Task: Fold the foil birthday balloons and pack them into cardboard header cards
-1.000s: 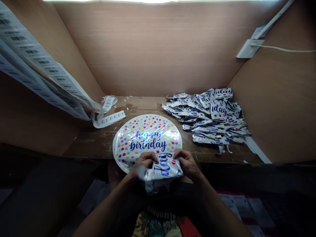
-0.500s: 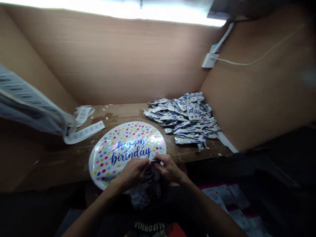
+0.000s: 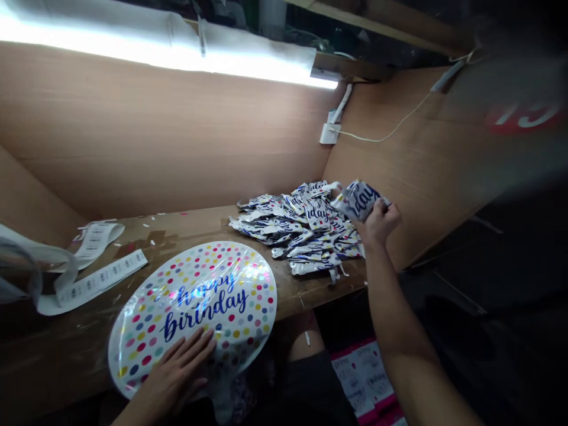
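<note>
Left hand (image 3: 180,370) lies flat, grasping nothing, on the spread balloon (image 3: 197,313), presumably steadying it at the edge of the workbench (image 3: 322,290); right hand (image 3: 382,222) clenches a folded balloon (image 3: 356,200), presumably keeping its folds closed, by the foil pile (image 3: 299,228).

Lit tube lamp (image 3: 168,56), pale cord (image 3: 377,141), cardboard wall (image 3: 177,136)

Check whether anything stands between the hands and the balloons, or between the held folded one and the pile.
Nothing visible does. The left hand lies on the flat dotted balloon; the right hand grips the folded balloon near the right end of the pile, with no other object visible between.
</note>
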